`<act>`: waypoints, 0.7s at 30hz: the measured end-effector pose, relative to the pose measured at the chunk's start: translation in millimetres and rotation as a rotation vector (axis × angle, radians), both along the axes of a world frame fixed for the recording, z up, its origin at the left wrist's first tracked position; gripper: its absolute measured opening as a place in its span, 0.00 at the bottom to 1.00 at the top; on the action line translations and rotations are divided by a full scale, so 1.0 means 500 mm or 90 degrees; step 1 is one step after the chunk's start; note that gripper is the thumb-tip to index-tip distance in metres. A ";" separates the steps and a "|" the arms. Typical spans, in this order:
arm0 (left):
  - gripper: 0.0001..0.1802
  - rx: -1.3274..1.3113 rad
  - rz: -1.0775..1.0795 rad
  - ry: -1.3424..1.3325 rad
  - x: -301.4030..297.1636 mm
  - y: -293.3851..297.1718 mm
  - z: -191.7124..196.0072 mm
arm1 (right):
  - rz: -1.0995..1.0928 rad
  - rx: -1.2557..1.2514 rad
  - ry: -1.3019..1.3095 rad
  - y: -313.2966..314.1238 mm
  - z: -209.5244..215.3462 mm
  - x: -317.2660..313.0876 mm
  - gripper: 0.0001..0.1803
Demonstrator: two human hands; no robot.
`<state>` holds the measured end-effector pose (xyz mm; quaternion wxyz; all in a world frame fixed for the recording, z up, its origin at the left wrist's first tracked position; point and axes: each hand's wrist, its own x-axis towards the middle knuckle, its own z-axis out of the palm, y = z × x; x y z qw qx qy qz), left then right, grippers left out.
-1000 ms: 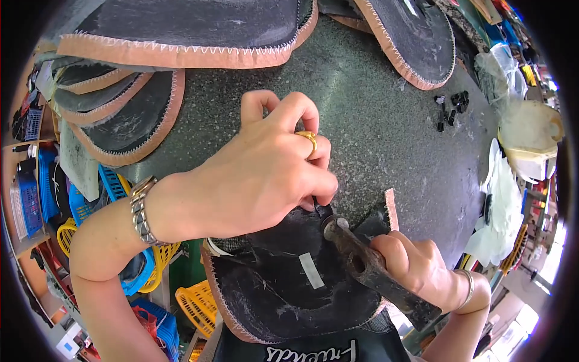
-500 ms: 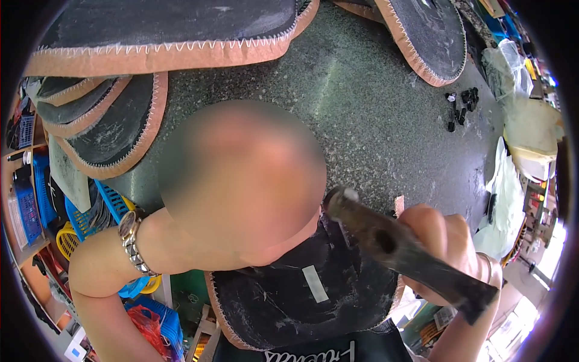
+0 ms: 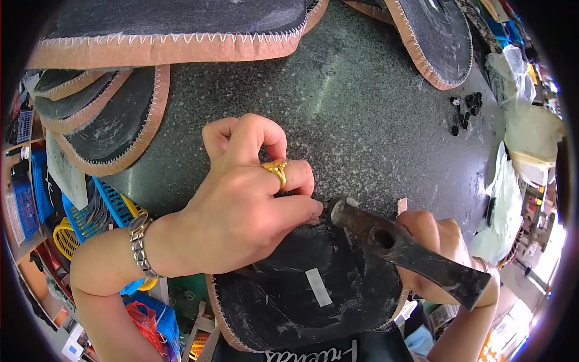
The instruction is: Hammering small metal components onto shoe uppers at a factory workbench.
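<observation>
A black panel (image 3: pixel 274 304) with a brown edge and white zigzag stitching lies in front of me at the near side of the table. A small pale strip (image 3: pixel 318 287) is stuck on its middle. My left hand (image 3: pixel 244 190) bends over the panel's far edge, fingers curled, the lowest fingertip pressed against that edge. Its thumb is mostly hidden. My right hand (image 3: pixel 435 250) is closed round a dark, worn hammer (image 3: pixel 410 247). One end of the hammer's head sits beside my left fingertip, over the panel's edge; the handle is largely hidden behind it.
More stitched panels (image 3: pixel 175 49) lie along the far side, with a stack (image 3: pixel 117 130) at the left and another panel (image 3: pixel 435 45) at the far right. Small black parts (image 3: pixel 465 111) lie near the right edge. Blue baskets (image 3: pixel 111 202) stand left, below the table (image 3: pixel 356 133).
The hammer head has come slightly lower beside my left fingertip. My left hand, smeared earlier, shows sharply now in about the same place. The view has shifted slightly.
</observation>
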<state>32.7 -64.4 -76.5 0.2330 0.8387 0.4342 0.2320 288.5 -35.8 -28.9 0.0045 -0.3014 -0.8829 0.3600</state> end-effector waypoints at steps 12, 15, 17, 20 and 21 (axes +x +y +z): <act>0.14 -0.035 0.112 0.000 0.011 -0.018 0.003 | 0.073 0.154 -0.062 -0.004 -0.002 -0.008 0.12; 0.13 -0.056 0.116 -0.022 0.014 -0.023 0.001 | 0.037 0.067 -0.017 0.009 0.003 -0.008 0.12; 0.13 -0.055 0.122 -0.026 0.014 -0.025 0.001 | 0.044 0.031 -0.015 0.013 0.012 -0.012 0.12; 0.13 -0.034 0.108 -0.012 0.015 -0.026 0.001 | 0.020 0.102 -0.005 0.006 0.021 -0.018 0.10; 0.13 -0.033 0.107 -0.013 0.016 -0.027 0.002 | 0.019 0.103 -0.006 0.006 0.022 -0.017 0.10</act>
